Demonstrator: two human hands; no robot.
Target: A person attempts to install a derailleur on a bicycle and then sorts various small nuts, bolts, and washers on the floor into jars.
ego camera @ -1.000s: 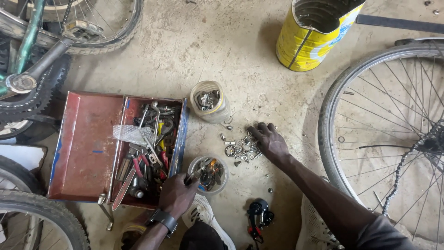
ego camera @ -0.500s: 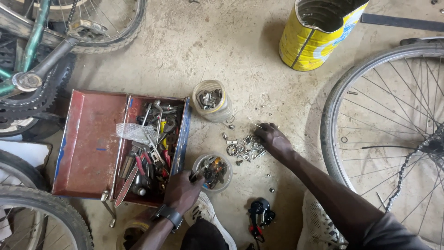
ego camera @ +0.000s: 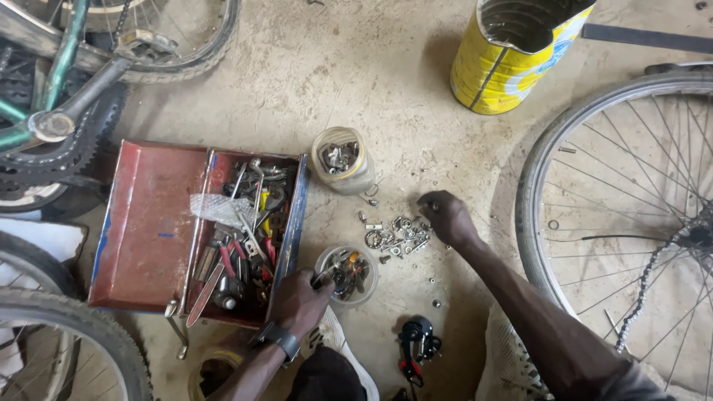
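The left hand is seen resting at the rim of a small clear container of mixed hardware, its fingers curled loosely against the near edge; whether anything is pinched cannot be told. The right hand is placed over a scatter of nuts and washers on the floor, fingers bent down onto the far-right edge of the pile, apparently sorting; a firm hold on any piece is not shown. The pile lies just left of and below those fingers. It is judged that pieces are best picked singly, the container being steadied. A red toolbox lies just left of the left-hand fingers, and a second jar beyond the pile.
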